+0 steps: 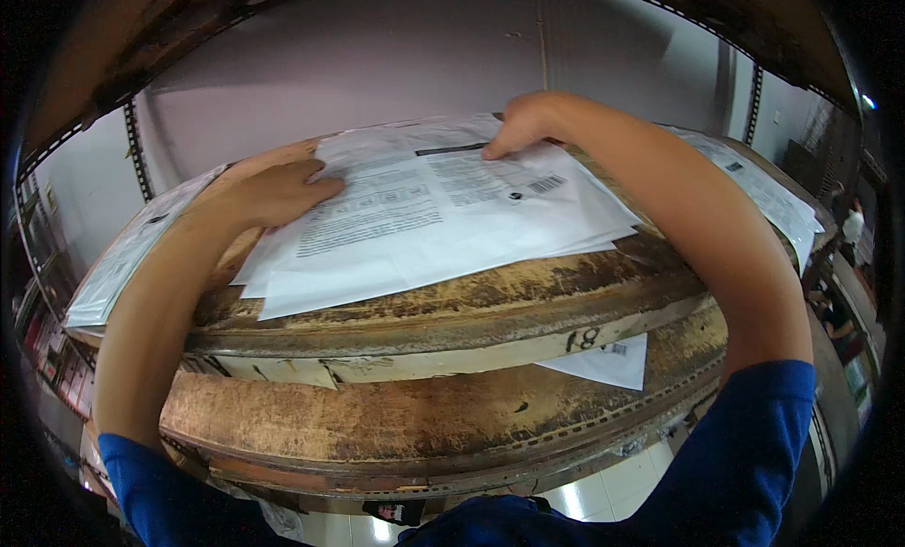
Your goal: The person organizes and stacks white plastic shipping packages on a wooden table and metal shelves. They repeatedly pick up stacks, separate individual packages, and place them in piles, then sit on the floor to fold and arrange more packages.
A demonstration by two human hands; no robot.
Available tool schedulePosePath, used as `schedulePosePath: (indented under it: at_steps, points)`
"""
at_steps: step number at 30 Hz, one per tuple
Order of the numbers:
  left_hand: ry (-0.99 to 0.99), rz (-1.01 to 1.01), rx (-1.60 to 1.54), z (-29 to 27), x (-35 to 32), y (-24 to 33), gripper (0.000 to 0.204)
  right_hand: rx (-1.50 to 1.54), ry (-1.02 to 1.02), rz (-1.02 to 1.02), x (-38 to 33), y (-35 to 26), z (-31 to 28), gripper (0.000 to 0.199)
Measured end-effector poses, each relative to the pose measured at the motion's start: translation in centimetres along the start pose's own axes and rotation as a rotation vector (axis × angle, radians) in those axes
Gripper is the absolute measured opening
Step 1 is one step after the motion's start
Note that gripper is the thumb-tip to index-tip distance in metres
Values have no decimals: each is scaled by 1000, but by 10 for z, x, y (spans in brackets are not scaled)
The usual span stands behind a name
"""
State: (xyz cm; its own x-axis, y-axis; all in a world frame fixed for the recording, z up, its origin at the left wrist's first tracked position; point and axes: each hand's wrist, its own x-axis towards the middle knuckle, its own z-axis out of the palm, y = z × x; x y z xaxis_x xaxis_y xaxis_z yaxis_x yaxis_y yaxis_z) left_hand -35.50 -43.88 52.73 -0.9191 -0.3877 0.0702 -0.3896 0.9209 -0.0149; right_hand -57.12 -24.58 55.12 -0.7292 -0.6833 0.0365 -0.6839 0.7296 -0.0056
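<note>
Both hands [283,191] [530,121] touch printed sheets [401,250] — bare shelf [452,300] borders the near edge

the person wore a royal-blue shirt [490,526] with short sleeves. the left sleeve [174,495] and the right sleeve [754,448] were the same blue, darker in the creases. the left forearm [156,321], right forearm [712,203], left hand [283,194] and right hand [530,120] were bare. a small dark patch [541,503] on the shirt's chest was too unclear to identify.
</note>
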Motion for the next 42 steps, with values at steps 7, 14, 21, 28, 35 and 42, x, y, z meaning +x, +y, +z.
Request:
schedulePosePath:
  at_steps: [7,14,21,28,35,42]
  points:
    - [98,6,-91,10,-17,6,59,-196,28,-106,9,-7,3,67]
    - [224,36,31,1,-34,32,54,-256,18,-145,22,-13,7,56]
    - [235,-58,6,5,-29,19,46,-229,4,-52,13,-22,6,47]
    - [340,105,0,11,-19,22,41,-272,-4,-136,37,-14,10,41]
    - [243,52,-62,9,-24,17,47,-97,214,-235,4,1,-28,43]
    - [247,281,-159,-9,-44,71,53,46,398,-157,-62,139,-86,71]
